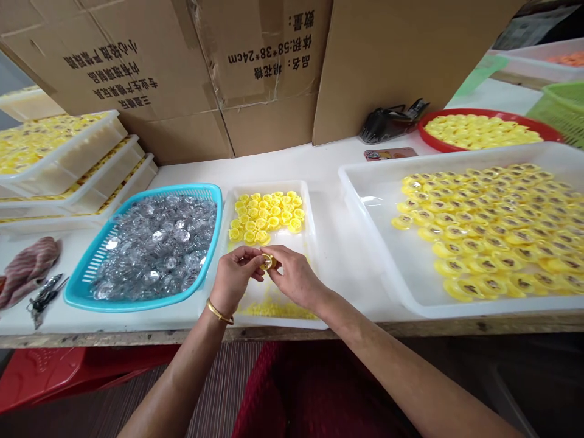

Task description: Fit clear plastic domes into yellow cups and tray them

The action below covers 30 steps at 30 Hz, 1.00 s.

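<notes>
Over the small white tray (pixel 311 228), my left hand (pixel 235 277) and my right hand (pixel 294 274) meet, both closed on one small round yellow piece (pixel 267 262) with a shiny face. Their fingertips partly cover it. At the tray's far end lie several yellow cup-like pieces (pixel 274 211), open side up. To the left stands a blue basket (pixel 137 308) full of clear, shiny round plastic pieces (pixel 155 243). On the right, a large white tray (pixel 378 267) bears rows of yellow pieces with dark-patterned centres (pixel 497 231).
Stacked white trays (pixel 109 137) of yellow pieces stand at left, near a striped cloth (pixel 30 267) and keys (pixel 43 298). Cardboard (pixel 269 121) walls the back. A red tray (pixel 429 141), a phone-like flat object (pixel 390 154) and a black bundle (pixel 392 121) sit back right.
</notes>
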{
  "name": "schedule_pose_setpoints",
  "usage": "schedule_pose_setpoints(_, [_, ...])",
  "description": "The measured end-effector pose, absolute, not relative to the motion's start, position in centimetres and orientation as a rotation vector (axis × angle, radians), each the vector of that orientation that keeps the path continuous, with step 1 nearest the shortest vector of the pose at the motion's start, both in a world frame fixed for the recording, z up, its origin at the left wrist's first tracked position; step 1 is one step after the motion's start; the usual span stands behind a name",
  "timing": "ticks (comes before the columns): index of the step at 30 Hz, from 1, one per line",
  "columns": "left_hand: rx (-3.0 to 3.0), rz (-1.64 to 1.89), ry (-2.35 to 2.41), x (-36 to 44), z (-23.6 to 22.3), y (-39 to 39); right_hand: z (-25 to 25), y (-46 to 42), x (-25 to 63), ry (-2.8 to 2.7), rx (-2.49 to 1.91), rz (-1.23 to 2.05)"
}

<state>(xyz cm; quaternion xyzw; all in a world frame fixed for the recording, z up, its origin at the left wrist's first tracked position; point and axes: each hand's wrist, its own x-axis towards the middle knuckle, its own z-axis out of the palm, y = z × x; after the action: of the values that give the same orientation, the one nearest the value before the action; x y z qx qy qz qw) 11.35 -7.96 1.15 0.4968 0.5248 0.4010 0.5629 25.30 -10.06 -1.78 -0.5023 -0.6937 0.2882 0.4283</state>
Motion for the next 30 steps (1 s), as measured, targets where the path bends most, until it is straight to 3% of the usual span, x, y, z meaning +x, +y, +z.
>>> schedule_pose_setpoints(10, [1.360,0.943,1.296,11.6,0.2,-7.9,-1.1,-9.9,26.3,-1.444,-1.194,1.096])
schedule_pose_setpoints(14, [1.548,0.843,1.315,11.4,-0.1,-8.7,-1.2,-9.8,26.6,-1.391,-1.092,1.126])
schedule_pose_setpoints(23, [1.827,1.005,1.280,11.0,1.1,-10.2,-0.7,-10.9,26.7,-1.442,-1.019,1.051])
schedule_pose_setpoints(30, [1.944,1.062,1.232,11.3,1.4,-10.8,-0.1,-11.4,26.9,-1.269,-0.937,1.231])
